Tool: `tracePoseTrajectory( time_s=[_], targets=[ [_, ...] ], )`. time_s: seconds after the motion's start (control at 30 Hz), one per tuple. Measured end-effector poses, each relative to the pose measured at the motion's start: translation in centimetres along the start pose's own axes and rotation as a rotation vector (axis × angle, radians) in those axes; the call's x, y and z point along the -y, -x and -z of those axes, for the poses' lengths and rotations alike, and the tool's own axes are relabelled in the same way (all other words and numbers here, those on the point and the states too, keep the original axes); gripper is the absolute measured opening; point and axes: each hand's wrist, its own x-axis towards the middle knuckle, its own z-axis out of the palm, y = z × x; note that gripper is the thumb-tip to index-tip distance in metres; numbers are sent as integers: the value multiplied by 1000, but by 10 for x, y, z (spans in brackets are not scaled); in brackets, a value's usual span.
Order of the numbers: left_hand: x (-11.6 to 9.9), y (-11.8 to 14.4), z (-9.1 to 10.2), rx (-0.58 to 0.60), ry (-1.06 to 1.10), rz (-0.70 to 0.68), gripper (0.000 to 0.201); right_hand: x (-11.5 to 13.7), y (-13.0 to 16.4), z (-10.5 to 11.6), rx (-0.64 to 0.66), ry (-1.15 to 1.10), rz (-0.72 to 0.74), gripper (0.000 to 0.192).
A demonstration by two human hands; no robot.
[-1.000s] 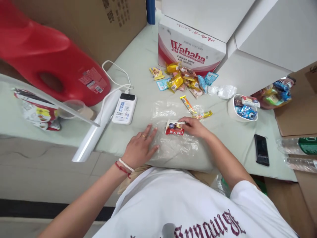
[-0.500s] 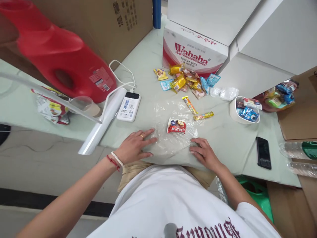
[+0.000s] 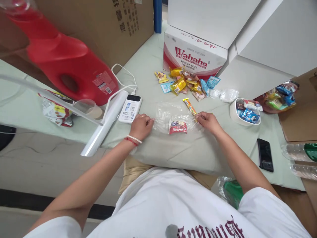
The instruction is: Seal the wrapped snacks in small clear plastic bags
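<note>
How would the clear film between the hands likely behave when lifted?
The film is probably floppy, as it lies wrinkled between the left hand and the right hand. It seems light for its size, looking thin and see-through around the red snack. Its glossy sheen suggests it may be slippery.

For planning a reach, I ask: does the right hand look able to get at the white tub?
Probably yes: nothing stands between the right hand and the white tub, though that hand seems to pinch the plastic film.
</note>
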Motion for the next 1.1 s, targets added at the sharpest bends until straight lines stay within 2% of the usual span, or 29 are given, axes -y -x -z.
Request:
tracePoseTrajectory(
  time_s=[0.1, 0.17, 0.2, 0.27, 0.33, 0.43, 0.5, 0.57, 0.63, 0.7, 0.77, 0.83, 0.97, 1.1],
  targets=[
    [-10, -9, -11, -104, -48, 139, 25, 14, -14, 3, -177, 426, 66, 23],
    [-16, -9, -14, -210, -8, 180, 9, 28, -23, 4, -281, 572, 217, 28],
    [-20, -8, -15, -268, 27, 203, 10, 35, -29, 2, -292, 593, 308, 31],
    [-27, 0, -13, -372, 97, 235, 17, 47, -44, -5, -206, 594, 468, 37],
    [-37, 10, -11, -452, 127, 209, 28, 57, -62, -17, -53, 605, 529, 51],
    [-54, 19, -14, -448, 85, 114, 59, 66, -86, -35, 67, 662, 427, 71],
    [-62, 15, -21, -355, 50, 139, 76, 72, -97, -40, 81, 703, 308, 64],
    [-64, 6, -29, -243, 27, 210, 87, 77, -101, -37, 126, 712, 217, 45],
    [-61, -3, -35, -174, 14, 268, 93, 82, -97, -28, 175, 672, 227, 29],
    [-57, -9, -37, -157, 9, 289, 91, 84, -82, -18, 147, 608, 368, 25],
    [-55, -12, -37, -159, 16, 294, 78, 83, -59, -11, 53, 573, 552, 27],
    [-55, -12, -36, -159, 32, 290, 56, 78, -31, -10, -1, 587, 707, 31],
    [-53, -14, -35, -173, 79, 290, 23, 55, 15, -26, 102, 662, 868, 35],
    [-35, -9, -21, -150, 217, 257, 12, 29, 30, -49, 183, 624, 820, 31]
  ],
)
